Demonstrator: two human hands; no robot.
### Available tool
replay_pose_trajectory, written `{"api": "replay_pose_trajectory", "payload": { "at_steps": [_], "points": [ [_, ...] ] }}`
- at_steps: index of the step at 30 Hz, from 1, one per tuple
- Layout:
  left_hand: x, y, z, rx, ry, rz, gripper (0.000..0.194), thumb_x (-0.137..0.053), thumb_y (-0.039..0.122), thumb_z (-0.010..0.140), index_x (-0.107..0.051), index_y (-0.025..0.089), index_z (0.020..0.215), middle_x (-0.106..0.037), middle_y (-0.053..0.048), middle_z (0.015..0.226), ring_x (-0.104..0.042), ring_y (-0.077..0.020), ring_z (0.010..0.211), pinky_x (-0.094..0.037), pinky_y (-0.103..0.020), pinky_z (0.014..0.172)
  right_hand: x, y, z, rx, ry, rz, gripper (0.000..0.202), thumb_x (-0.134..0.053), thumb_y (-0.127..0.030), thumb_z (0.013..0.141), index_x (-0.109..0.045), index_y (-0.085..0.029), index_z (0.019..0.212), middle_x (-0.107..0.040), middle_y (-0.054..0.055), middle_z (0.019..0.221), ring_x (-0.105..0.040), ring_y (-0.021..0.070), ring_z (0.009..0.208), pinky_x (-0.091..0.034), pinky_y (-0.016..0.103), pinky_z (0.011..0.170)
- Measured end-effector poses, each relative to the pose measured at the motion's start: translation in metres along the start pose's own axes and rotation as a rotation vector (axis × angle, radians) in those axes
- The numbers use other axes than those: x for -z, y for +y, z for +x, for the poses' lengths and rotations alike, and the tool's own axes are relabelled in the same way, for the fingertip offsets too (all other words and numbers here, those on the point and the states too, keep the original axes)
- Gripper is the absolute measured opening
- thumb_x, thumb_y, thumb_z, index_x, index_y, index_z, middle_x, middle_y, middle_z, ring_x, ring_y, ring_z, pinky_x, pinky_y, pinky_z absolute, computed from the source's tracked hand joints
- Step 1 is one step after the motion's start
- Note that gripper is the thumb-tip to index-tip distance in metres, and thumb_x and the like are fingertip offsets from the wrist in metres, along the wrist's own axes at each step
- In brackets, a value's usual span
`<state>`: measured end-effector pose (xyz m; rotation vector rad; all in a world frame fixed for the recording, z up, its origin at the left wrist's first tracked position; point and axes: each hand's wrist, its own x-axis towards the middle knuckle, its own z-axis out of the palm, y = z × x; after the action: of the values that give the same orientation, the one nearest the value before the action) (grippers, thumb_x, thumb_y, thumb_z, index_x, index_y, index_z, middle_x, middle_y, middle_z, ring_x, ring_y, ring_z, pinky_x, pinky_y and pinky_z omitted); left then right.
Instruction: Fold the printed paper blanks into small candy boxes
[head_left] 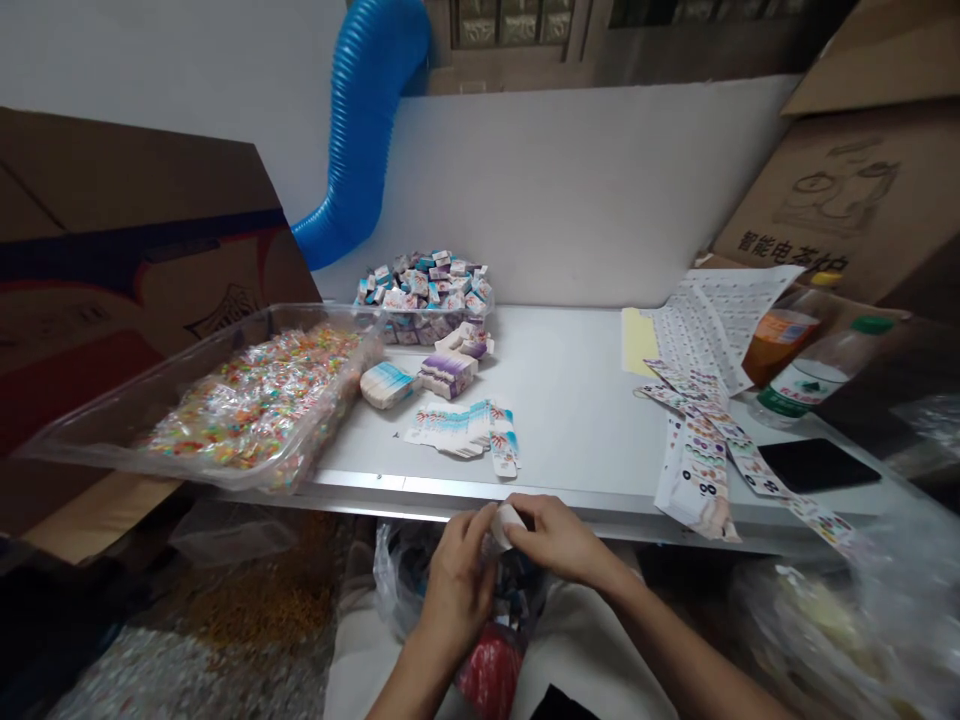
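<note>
L fingers [466, 560] and R fingers [531, 522] pinch a small white piece [508, 524] btwn them, just off the front edge of the bench [570, 400]. Directly beyond the fingers, on the bench, lies a fanned stack of flat printed cards [457, 428]; behind that, bundled cards w/ purple edges [448, 374] and a blue-white bundle [386, 384]. Farther back, a clear tub [435, 325] heaped w/ small printed boxes [427, 284]. To the fingers' left, a clear tray [97, 440] of multicolored wrapped bits [259, 395]. To their right, sticker strips [697, 455], a black phone-like slab [817, 466] and a green-capped bottle [814, 380]. Below the fingers, btwn the legs: a clear plastic bag [396, 575] and sth red [491, 672].
</note>
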<state>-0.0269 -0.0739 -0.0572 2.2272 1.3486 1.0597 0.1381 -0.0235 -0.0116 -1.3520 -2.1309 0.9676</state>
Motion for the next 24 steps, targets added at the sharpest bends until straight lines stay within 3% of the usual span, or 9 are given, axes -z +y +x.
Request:
{"api": "replay_pose_trajectory", "payload": {
  "at_steps": [5,11,13,17,21,24],
  "points": [
    [-0.003,0.000,-0.005,-0.004,0.072,-0.064,0.050,-0.046,0.009,0.082,-0.039,0.019,0.130,-0.053,-0.011,0.121,-0.053,-0.0211,0.113,-0.048,-0.038,0.094,-0.002,-0.001,-0.005,-0.014,-0.005,0.108,0.013,-0.049,-0.020,0.077,-0.056,-0.017,0.066,-0.051,-0.004,0.061,-0.043,0.0106,0.058,-0.030,0.021,0.053],
    [-0.015,-0.008,-0.012,-0.139,0.193,0.098,0.052,-0.046,0.009,0.086,-0.033,0.019,0.135,-0.049,-0.013,0.130,-0.048,-0.0217,0.122,-0.046,-0.036,0.098,-0.007,-0.002,-0.007,-0.065,0.028,0.330,0.024,-0.049,-0.033,0.084,-0.062,-0.015,0.076,-0.059,-0.001,0.068,-0.051,0.0131,0.065,-0.039,0.024,0.061],
    [-0.014,-0.007,-0.012,-0.122,0.188,0.087,0.051,-0.045,0.010,0.086,-0.033,0.020,0.134,-0.049,-0.014,0.129,-0.049,-0.0219,0.120,-0.047,-0.037,0.096,-0.008,-0.004,-0.010,-0.050,0.042,0.379,0.026,-0.050,-0.036,0.085,-0.064,-0.016,0.077,-0.062,0.000,0.072,-0.054,0.0147,0.070,-0.041,0.025,0.065],
    [-0.009,-0.001,-0.005,-0.003,0.229,-0.008,0.043,-0.047,0.015,0.086,-0.039,0.021,0.128,-0.051,-0.012,0.123,-0.052,-0.0215,0.116,-0.049,-0.038,0.093,-0.014,-0.005,-0.018,0.005,0.004,0.648,0.025,-0.055,-0.037,0.084,-0.066,-0.020,0.097,-0.067,0.003,0.093,-0.058,0.0187,0.092,-0.043,0.031,0.084],
    [-0.008,0.001,-0.002,-0.008,0.241,0.013,0.042,-0.047,0.014,0.086,-0.039,0.020,0.127,-0.049,-0.012,0.126,-0.049,-0.0218,0.118,-0.047,-0.040,0.095,-0.035,-0.003,-0.021,-0.090,0.111,0.886,0.029,-0.057,-0.037,0.082,-0.064,-0.019,0.103,-0.067,0.005,0.098,-0.060,0.0199,0.094,-0.043,0.033,0.087],
    [-0.010,0.000,-0.005,-0.053,0.240,0.090,0.043,-0.045,0.012,0.085,-0.039,0.019,0.127,-0.049,-0.013,0.126,-0.049,-0.0227,0.117,-0.047,-0.040,0.095,-0.049,-0.007,-0.022,-0.180,0.218,0.827,0.028,-0.053,-0.035,0.084,-0.064,-0.017,0.102,-0.068,0.007,0.092,-0.062,0.0210,0.085,-0.047,0.034,0.080]
  ]
}}
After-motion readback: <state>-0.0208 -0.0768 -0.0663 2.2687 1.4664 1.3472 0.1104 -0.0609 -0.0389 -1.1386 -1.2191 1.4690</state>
